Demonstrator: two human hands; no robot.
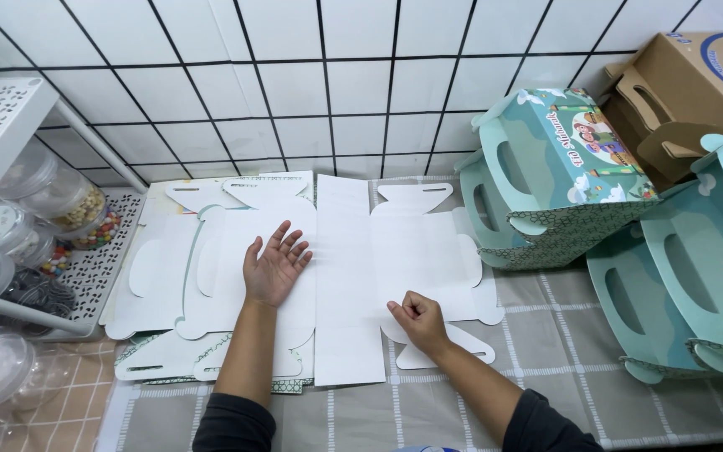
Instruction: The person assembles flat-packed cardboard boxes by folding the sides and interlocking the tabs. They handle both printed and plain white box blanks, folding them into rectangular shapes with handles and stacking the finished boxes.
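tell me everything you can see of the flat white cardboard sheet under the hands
The flat white box blank is die-cut card, unfolded and blank side up, with fold creases, rounded side flaps and handle tabs with slots at its far and near ends. It lies on the checked tablecloth, overlapping a stack of similar blanks on its left. The left hand rests open and flat on it; the right hand, fingers curled, presses its near right part.

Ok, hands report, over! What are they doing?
Left hand flat, fingers spread, pressing the white flat box cutout. Right hand curled at its lower edge. Stack of cutouts underneath, folded teal boxes at right.
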